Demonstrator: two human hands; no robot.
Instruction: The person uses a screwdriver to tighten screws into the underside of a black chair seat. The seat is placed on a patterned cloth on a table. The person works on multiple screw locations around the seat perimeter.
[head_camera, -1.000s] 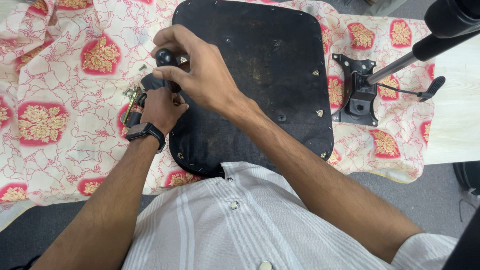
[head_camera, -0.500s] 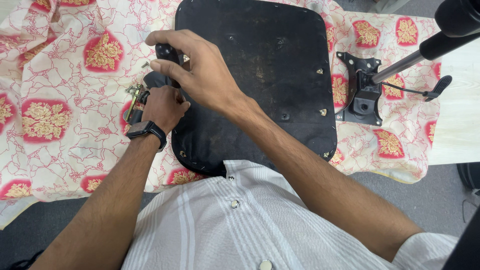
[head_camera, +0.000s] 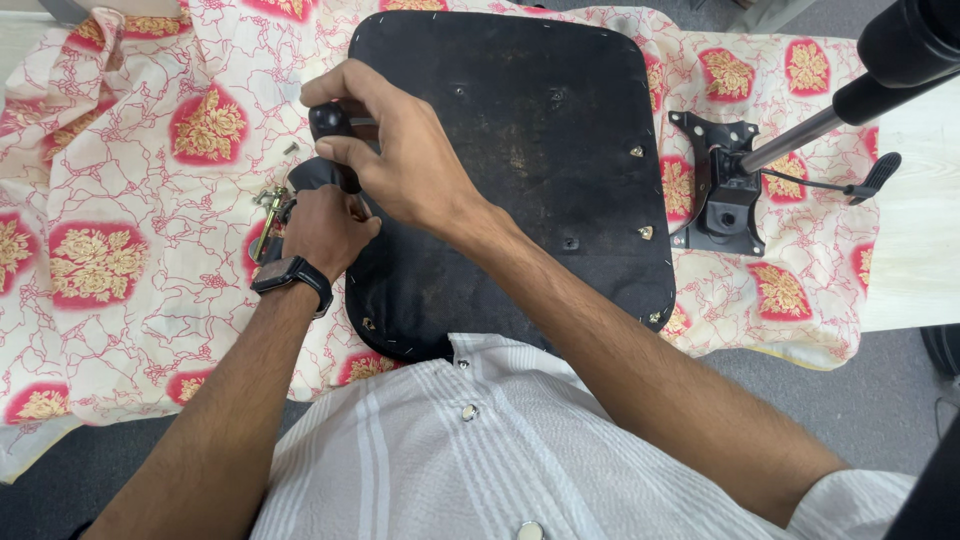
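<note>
— What are the hands doing?

— Both sit at the left-centre of the frame, at the left edge of the black seat base (head_camera: 520, 150). The right hand (head_camera: 405, 165) is curled over a round black handle (head_camera: 328, 122), fingers wrapped around it from above. It looks like the grip of a tool, but the shaft below is hidden by the hand, so I cannot tell what kind.

— And the left hand?

— The left hand (head_camera: 322, 228) is just below the right one, closed in a loose fist against the seat base's edge. It seems to grip a dark part (head_camera: 312, 172) that shows just above its knuckles; what that part is I cannot tell. A black wristwatch (head_camera: 292, 277) is on that wrist.

— Where does the seat base lie?

— Underside up, in the upper middle of the frame, on a cream cloth (head_camera: 130, 250) with red and yellow flower patches that covers the surface. Small metal fittings show along the right and lower edges of the seat base.

— Anything beside the hands?

— Some brass-coloured hardware (head_camera: 268, 200) lies on the cloth just left of the left hand, and a small screw (head_camera: 291, 148) a little above it.

— And on the right?

— A black metal mounting plate (head_camera: 722, 195) lies on the cloth just beside the seat base's right edge, with a thin lever (head_camera: 850, 183) reaching out to the right. A black and silver pole (head_camera: 870, 85) crosses the upper right corner above it.
</note>
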